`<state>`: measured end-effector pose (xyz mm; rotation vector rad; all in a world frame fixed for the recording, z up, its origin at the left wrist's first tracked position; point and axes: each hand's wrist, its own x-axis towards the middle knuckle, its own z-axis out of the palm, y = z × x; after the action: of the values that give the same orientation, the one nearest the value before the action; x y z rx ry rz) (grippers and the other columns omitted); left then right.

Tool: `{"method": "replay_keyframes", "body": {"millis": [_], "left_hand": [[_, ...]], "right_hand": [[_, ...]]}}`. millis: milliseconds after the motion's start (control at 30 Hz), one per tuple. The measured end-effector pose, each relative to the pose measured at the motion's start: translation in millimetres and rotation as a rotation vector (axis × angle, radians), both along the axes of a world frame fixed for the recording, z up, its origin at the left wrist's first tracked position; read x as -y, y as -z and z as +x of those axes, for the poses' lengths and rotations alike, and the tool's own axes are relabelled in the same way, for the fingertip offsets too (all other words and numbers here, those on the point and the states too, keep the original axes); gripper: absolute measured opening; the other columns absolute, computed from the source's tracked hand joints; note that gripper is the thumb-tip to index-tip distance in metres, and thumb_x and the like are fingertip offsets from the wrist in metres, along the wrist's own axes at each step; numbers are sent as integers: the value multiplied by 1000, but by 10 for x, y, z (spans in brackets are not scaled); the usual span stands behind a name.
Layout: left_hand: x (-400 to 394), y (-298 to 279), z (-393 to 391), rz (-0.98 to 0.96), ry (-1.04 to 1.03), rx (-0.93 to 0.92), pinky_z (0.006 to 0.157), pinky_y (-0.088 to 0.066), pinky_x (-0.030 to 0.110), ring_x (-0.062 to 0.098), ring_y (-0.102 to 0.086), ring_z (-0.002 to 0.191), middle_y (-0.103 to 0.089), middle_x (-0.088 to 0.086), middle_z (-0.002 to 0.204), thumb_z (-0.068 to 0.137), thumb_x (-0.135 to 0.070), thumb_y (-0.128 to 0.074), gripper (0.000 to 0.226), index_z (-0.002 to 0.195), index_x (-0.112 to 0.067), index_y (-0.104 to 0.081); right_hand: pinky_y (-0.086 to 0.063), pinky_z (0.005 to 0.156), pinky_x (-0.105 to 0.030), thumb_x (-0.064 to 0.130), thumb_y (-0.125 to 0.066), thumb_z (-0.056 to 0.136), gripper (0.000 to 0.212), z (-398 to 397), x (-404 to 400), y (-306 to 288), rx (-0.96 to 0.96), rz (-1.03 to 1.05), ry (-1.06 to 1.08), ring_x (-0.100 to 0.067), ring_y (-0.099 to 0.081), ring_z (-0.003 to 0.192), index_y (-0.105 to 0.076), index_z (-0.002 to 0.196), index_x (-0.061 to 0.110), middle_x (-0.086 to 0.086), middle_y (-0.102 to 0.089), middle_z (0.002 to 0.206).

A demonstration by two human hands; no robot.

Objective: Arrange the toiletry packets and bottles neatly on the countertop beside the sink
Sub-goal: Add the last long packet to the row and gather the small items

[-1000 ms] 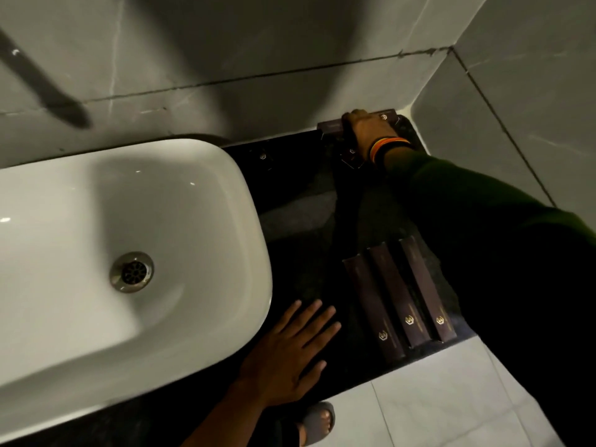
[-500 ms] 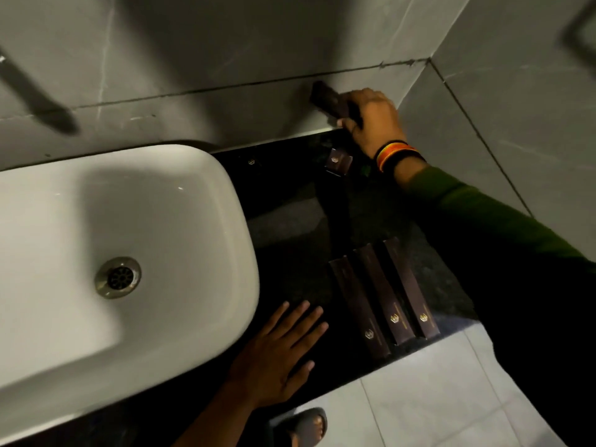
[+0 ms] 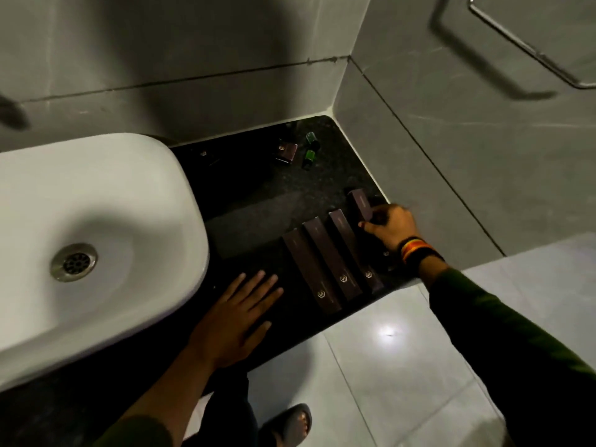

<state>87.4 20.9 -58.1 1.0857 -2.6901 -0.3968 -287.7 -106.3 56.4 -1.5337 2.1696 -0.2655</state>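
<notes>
Three long dark brown packets (image 3: 332, 262) lie side by side near the front edge of the black countertop (image 3: 258, 204). My right hand (image 3: 388, 225) holds a fourth brown packet (image 3: 361, 204) just right of that row, its lower end hidden by my fingers. My left hand (image 3: 235, 321) rests flat on the counter, fingers spread, between the sink and the row. At the back of the counter sit a small square brown packet (image 3: 286, 152) and two small green bottles (image 3: 310, 150). Another dark packet (image 3: 203, 154) is barely visible beside the sink.
The white basin (image 3: 90, 240) with a metal drain (image 3: 73, 261) fills the left. Grey tiled walls close the back and right of the counter. A metal rail (image 3: 529, 43) hangs on the right wall. Light floor tiles and my sandalled foot (image 3: 290, 424) lie below.
My right hand lifted a brown packet from the back corner and brought it forward to the right end of the row. My left hand stayed flat on the counter.
</notes>
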Motion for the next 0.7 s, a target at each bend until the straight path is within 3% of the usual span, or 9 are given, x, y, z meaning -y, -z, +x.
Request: {"method": "replay_keyframes", "body": {"millis": [267, 467, 600, 700], "left_hand": [[-4, 17, 1, -11, -7, 39, 133, -16, 53, 28, -22, 168, -28, 1, 181, 113, -46, -40, 64, 172, -23, -37], [9, -7, 3, 8, -9, 7, 134, -13, 51, 29, -21, 169, -26, 1, 182, 112, -46, -43, 65, 172, -22, -37], [-14, -3, 12, 52, -13, -53, 134, -15, 54, 27, -17, 170, -24, 0, 183, 113, -45, -43, 64, 172, -22, -38], [-9, -26, 1, 71, -18, -44, 135, -12, 52, 26, -15, 170, -22, -1, 183, 112, -45, -44, 64, 172, -22, -38]], "right_hand": [[-56, 93, -40, 44, -79, 73, 44, -2, -253, 87, 0, 64, -20, -21, -69, 98, -71, 111, 23, -1, -74, 107], [-54, 95, -35, 43, -76, 78, 44, 95, 45, -104, 48, -82, 44, -22, -66, 102, -69, 114, 18, -4, -70, 112], [-50, 93, -31, 36, -73, 83, 39, 411, 560, -211, 16, -156, -76, -24, -64, 106, -68, 116, 17, -8, -66, 119], [-51, 97, -37, 32, -72, 82, 43, 808, 997, -273, -16, -180, -235, -28, -63, 110, -65, 121, 17, -9, -63, 123]]}}
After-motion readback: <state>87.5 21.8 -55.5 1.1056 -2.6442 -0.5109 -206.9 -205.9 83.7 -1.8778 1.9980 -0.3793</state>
